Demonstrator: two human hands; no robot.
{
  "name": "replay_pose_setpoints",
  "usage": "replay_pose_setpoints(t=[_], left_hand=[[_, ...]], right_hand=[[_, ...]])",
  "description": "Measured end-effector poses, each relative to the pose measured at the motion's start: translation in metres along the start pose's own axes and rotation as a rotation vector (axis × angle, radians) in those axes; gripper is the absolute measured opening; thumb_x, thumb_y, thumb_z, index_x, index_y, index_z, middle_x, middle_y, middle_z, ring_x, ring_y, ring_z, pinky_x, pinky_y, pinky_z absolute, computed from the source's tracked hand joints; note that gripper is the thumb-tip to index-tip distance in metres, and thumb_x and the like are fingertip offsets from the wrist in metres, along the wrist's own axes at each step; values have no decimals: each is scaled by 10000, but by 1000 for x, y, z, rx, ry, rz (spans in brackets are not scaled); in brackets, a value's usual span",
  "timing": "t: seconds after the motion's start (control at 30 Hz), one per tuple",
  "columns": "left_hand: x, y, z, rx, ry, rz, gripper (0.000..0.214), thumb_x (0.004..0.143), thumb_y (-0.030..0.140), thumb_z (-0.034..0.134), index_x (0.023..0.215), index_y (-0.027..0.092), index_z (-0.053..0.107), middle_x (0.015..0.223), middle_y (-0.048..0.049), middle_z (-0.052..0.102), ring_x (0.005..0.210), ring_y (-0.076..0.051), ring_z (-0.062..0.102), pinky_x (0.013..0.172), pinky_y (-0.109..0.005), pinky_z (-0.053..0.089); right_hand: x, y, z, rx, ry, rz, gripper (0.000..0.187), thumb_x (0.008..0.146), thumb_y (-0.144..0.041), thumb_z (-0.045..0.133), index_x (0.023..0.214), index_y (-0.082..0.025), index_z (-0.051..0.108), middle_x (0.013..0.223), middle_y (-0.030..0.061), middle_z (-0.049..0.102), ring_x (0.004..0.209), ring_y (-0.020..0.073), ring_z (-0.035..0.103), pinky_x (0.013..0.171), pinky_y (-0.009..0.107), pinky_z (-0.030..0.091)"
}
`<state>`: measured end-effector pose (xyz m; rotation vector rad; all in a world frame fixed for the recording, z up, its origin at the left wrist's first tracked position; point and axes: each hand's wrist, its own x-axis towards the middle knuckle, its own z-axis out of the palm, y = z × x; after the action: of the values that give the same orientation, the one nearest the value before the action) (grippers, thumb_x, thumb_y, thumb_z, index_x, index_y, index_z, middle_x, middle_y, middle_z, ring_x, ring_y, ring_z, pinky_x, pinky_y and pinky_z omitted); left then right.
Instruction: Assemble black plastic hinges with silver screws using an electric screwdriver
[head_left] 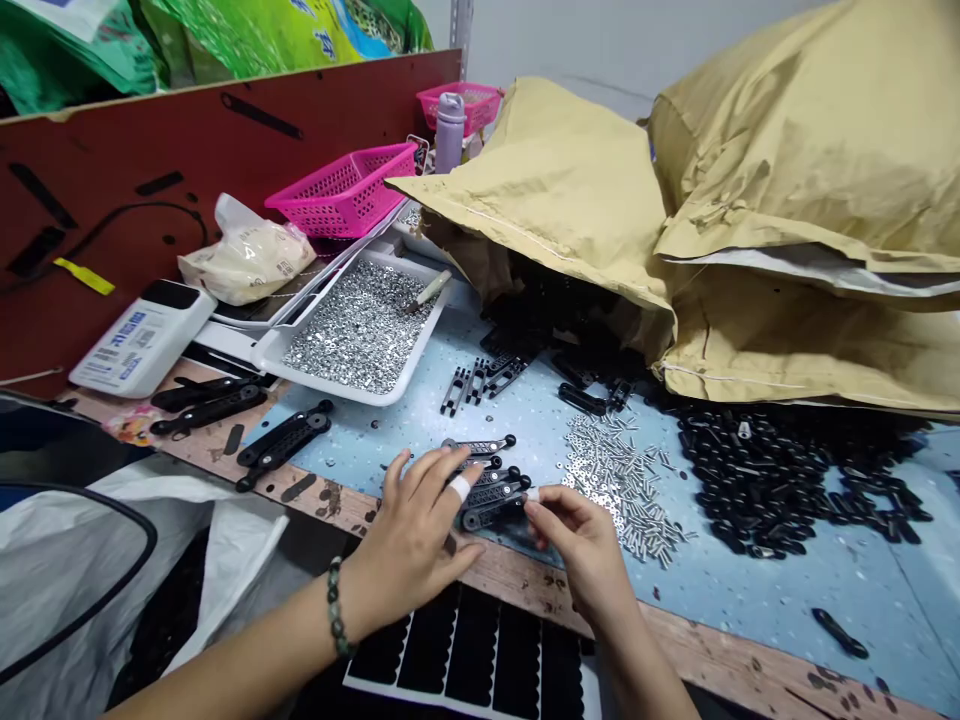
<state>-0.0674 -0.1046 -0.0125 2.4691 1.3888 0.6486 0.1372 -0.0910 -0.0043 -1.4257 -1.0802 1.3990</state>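
My left hand (416,530) lies fingers spread on the front of the blue table top (787,590), its tips on a row of black plastic bars (491,480); one finger wears white tape. My right hand (577,535) is beside it, fingers curled in a pinch at the right end of the same bars. What it pinches is too small to make out. A heap of small silver pins (622,485) lies just right of the hands.
A white tray of silver nuts (364,325) sits behind left, with pink baskets (345,190) beyond it. Big tan paper sacks (750,210) spill black parts at the back. A pile of small black pieces (780,475) lies right. Black adhesive pads on a sheet (480,655) sit under my wrists.
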Motion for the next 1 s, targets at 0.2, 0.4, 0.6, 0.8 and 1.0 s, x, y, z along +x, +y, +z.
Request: replay_pose_setpoints(t=[0.2, 0.4, 0.6, 0.8, 1.0], left_hand=[[-19, -3, -14, -29, -84, 179, 422, 871, 158, 506, 1284, 241, 505, 1221, -25, 609, 1124, -248, 518, 1079, -452, 142], [-21, -2, -12, -38, -132, 185, 434, 885, 159, 474, 1312, 235, 483, 1260, -29, 589, 1163, -242, 498, 1054, -432, 164], [-22, -1, -7, -66, -81, 152, 383, 888, 239, 531, 1269, 207, 516, 1228, -32, 605, 1170, -231, 480, 1048, -436, 143], [-22, 0, -5, -65, -90, 156, 371, 888, 228, 525, 1258, 196, 522, 1249, -43, 591, 1186, -225, 461, 1052, -438, 125], [-21, 1, -6, -78, -97, 148, 404, 883, 258, 534, 1281, 201, 505, 1240, -33, 594, 1178, -227, 468, 1055, -443, 134]], right_hand=[[1, 10, 11, -57, -54, 15, 192, 724, -360, 696, 739, -172, 662, 559, -1, 586, 503, 129, 549, 468, 225, 431], [5, 13, 11, -210, -101, -22, 190, 757, -363, 657, 751, -174, 652, 567, -1, 573, 517, 146, 553, 489, 247, 430], [9, 10, 7, -254, -163, 54, 160, 761, -336, 639, 769, -176, 644, 604, 1, 596, 529, 136, 568, 511, 237, 433], [14, 11, 4, -229, -193, 100, 189, 756, -361, 646, 770, -173, 635, 559, -6, 586, 501, 130, 556, 495, 230, 420], [12, 7, 7, -274, -170, 66, 196, 750, -362, 643, 772, -168, 638, 577, -1, 591, 502, 132, 568, 494, 229, 425]])
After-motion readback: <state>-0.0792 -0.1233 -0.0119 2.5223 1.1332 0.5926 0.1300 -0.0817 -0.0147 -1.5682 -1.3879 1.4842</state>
